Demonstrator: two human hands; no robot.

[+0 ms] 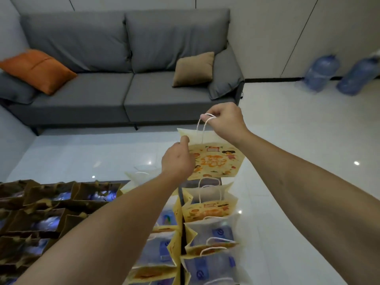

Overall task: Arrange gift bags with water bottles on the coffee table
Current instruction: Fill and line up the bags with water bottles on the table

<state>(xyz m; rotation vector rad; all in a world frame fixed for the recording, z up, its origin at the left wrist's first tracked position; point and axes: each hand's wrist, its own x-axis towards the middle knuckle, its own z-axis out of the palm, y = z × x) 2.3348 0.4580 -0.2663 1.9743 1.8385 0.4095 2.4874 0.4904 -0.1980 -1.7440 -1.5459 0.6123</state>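
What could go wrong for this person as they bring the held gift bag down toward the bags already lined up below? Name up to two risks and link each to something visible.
1. The right hand pinches only the thin cord handles; the bag could swing or slip.
2. The held gift bag hangs above the tightly packed yellow bags; lowering it might knock one over or crush an open top.

My right hand (223, 120) holds a gift bag (216, 159) by its handles above the far end of the coffee table (202, 183); my left hand (177, 161) grips its left edge. Bags holding water bottles (209, 231) stand in rows below. A sofa (127, 68) sits beyond.
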